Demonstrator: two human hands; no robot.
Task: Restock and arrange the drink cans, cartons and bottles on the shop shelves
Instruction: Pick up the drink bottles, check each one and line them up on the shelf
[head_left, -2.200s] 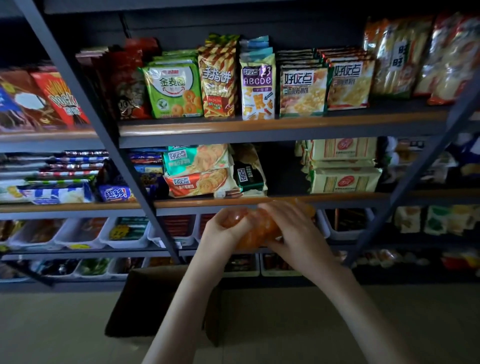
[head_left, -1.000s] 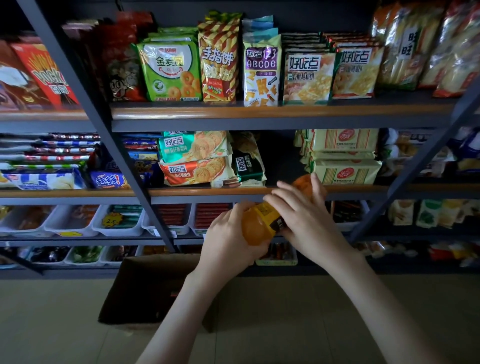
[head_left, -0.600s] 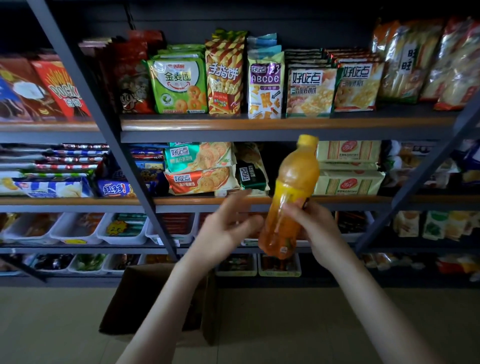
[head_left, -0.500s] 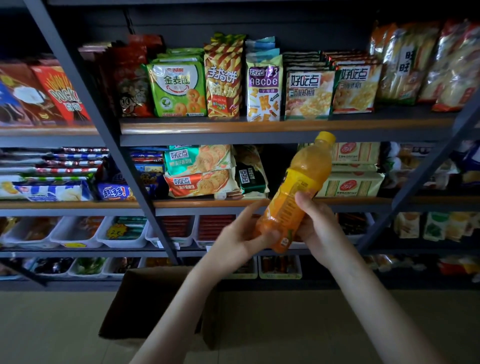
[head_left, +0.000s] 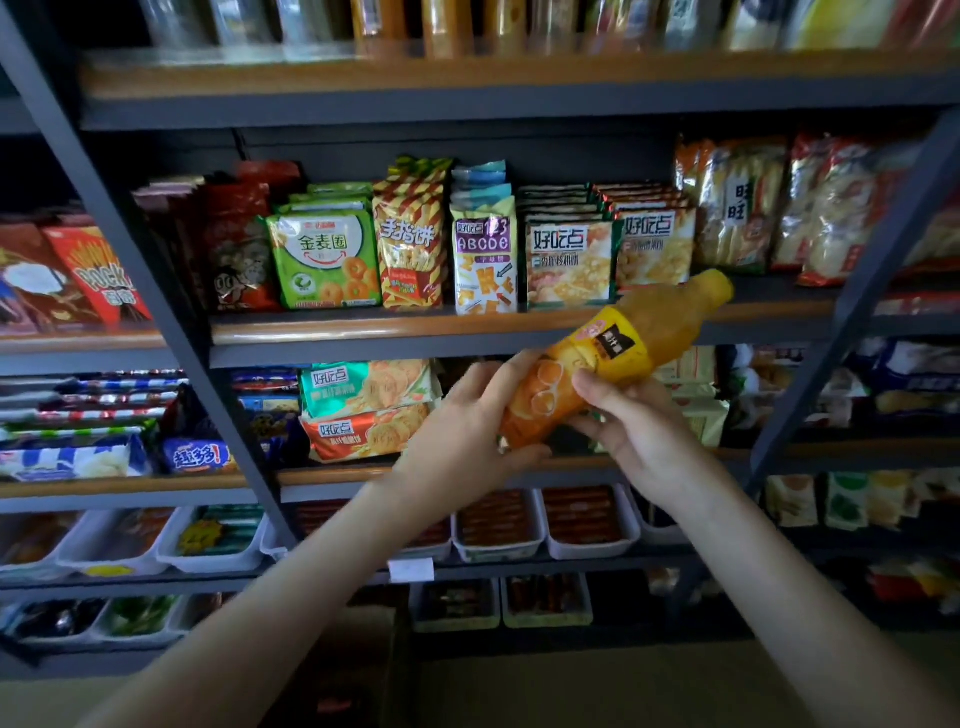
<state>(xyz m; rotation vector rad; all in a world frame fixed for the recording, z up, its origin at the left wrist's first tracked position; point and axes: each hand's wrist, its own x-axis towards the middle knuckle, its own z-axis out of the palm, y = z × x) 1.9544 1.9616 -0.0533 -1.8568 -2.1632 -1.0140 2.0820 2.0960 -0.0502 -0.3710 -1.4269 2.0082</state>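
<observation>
"Two bare arms come up from below, and both hands are on the same thing, aren't they?"

"Yes. The left hand (head_left: 467, 441) cups the bottom end of an orange drink bottle (head_left: 613, 358), with the thumb under the base and the fingers curled up along its side. The right hand (head_left: 639, 431) grips it a little higher. Its thumb lies across the front just below the label, and the other fingers wrap round behind."

"And how does the bottle sit?"

"It's held in the air in front of the shelves, tilted. The base is low and to the left, and the yellow cap (head_left: 714, 283) is high and to the right. From here the cap crosses the wooden shelf edge (head_left: 363, 332) that carries the standing snack bags."

"What's behind the hands?"

"Just behind the left hand there are biscuit packs (head_left: 363, 410) stacked flat on the middle shelf. Below that is a row of white tubs (head_left: 587, 525) with dark sticks in them, too dim to name. Higher up and further back, a green packet (head_left: 324, 254) stands among striped and purple bags. A grey post (head_left: 171, 332) slants across the left of it all. The top shelf is a blur."
</observation>
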